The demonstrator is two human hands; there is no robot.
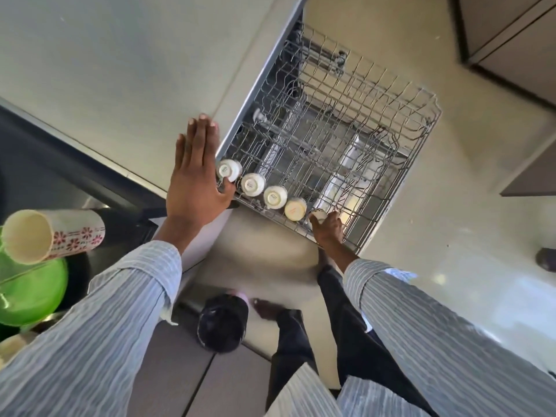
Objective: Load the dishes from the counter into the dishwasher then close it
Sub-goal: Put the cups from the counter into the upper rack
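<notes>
- A person leans over a pulled-out dishwasher rack [355, 139], loading cups along its near edge.
- The right hand [328, 228] grasps a small cup [318, 214] with curled fingers, holding it at the end of the row, on or just above the wires; which of the two cannot be told.
- Four cups [261, 188] already sit upside down in a line beside it, bases up, likely so that water will drain off them.
- The left hand [195, 173] is released, fingers straight and together, lying flat over the corner where the counter [105, 70] meets the rack; the thumb is beside the first cup. It seems to steady the person, or the rack, while the other hand works.
- The row hugs the rack's edge, leaving the middle wires free for bigger pieces.
- At the left edge of the view, well apart from the rack, a tall flowered tumbler [54, 234] lies on its side above a green bowl [30, 290]; these look like dishes yet to be loaded.
- The lower part of the dishwasher shows through the wires, too broken up to read.
- The task appears to be in its early part: small cups are nearly done, larger items remain, and the rack must slide in before the door can close.
- A careless release could tip the last cup against its neighbour.
</notes>
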